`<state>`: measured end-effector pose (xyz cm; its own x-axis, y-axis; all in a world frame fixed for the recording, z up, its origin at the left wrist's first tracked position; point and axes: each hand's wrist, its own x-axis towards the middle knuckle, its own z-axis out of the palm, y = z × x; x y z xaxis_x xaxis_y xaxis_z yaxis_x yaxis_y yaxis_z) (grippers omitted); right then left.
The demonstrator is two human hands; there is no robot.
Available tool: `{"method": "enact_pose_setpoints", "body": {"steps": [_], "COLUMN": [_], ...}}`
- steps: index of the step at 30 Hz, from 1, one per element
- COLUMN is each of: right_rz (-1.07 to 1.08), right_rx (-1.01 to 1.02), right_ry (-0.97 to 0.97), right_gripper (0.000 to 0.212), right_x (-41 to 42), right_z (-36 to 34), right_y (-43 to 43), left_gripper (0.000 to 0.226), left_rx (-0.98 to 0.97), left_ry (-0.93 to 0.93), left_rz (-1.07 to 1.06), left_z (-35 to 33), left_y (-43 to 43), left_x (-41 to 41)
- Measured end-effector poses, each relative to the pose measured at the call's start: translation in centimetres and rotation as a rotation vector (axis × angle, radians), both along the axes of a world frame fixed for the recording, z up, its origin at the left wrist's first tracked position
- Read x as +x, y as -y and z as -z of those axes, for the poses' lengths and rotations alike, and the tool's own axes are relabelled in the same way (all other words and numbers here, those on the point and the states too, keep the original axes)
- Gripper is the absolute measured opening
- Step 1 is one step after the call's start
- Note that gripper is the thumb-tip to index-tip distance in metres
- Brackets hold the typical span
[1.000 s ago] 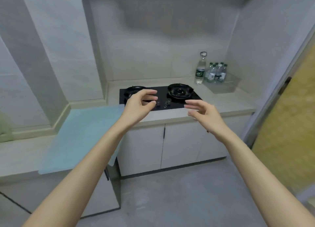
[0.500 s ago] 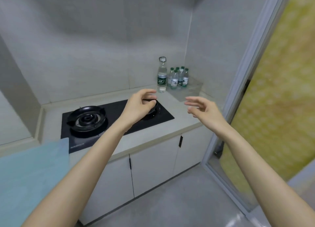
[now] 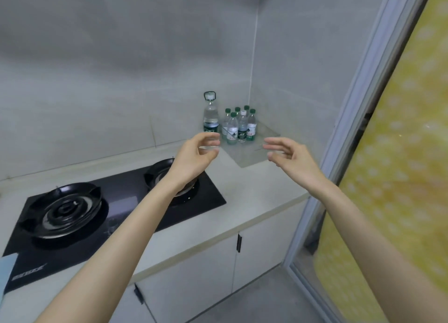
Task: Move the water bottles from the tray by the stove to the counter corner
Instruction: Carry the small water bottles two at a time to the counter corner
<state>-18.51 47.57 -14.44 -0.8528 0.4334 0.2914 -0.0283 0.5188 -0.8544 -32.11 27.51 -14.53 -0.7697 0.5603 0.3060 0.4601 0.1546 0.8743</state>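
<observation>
Pale grey tiled walls meet in a corner at the centre of the frame, above a light counter (image 3: 254,189) with white cabinet doors (image 3: 194,274) beneath. A black two-burner stove (image 3: 213,197) is set into the counter at lower left.

In the corner, right of the stove, sits a clear tray (image 3: 252,154). A cluster of small water bottles (image 3: 238,128), most with green caps, stands upright at its far end. One taller bottle (image 3: 210,115) stands upright just left of them.

Two bare arms reach in from the bottom edge. The left hand (image 3: 194,152) hovers above the stove's right burner and the right hand (image 3: 293,157) above the counter near the tray. Each has its fingers loosely curved, thumb and fingers apart, holding nothing.

A yellow patterned panel (image 3: 400,152) fills the right edge.
</observation>
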Motion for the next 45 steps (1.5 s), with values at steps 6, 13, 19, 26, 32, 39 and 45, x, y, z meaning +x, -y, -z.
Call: {"method": "enact_pose_setpoints", "body": {"steps": [6,13,19,26,32,39,45], "right_rz": [-0.066,-0.090,-0.080,-0.077,-0.062,-0.114,-0.197], "right_rx": [-0.001,0.020,0.018,0.084,0.121,0.140,0.157], "right_ry": [0.027,0.047,0.048,0.097,0.121,0.192,0.203], "right_gripper": [0.030,0.029,0.028,0.028,0.033,0.032,0.036], "right_x": [-5.4,-11.1,-16.2,-23.6,-30.0,-36.5,-41.8], "right_z": [-0.7,-0.3,0.3,1.7,2.1,3.6,5.7], "right_y": [-8.8,-15.6,-19.9,-24.6,-27.6,-29.8,-30.6], "left_gripper": [0.029,0.033,0.033,0.033,0.035,0.045,0.077], "left_rx": [-0.009,-0.035,-0.062,-0.151,-0.284,-0.527,-0.815], "left_ry": [0.012,0.010,0.020,0.025,0.053,0.043,0.086], "left_rz": [-0.069,-0.100,-0.112,-0.111,-0.109,-0.091,0.007], "left_z": [-0.7,0.3,2.4,5.3,8.2,13.3,18.3], "left_y": [-8.5,-14.9,-19.5,-24.8,-28.1,-30.8,-32.1], "left_x": [-4.8,-10.5,-16.0,-23.6,-29.2,-33.7,-35.3]}}
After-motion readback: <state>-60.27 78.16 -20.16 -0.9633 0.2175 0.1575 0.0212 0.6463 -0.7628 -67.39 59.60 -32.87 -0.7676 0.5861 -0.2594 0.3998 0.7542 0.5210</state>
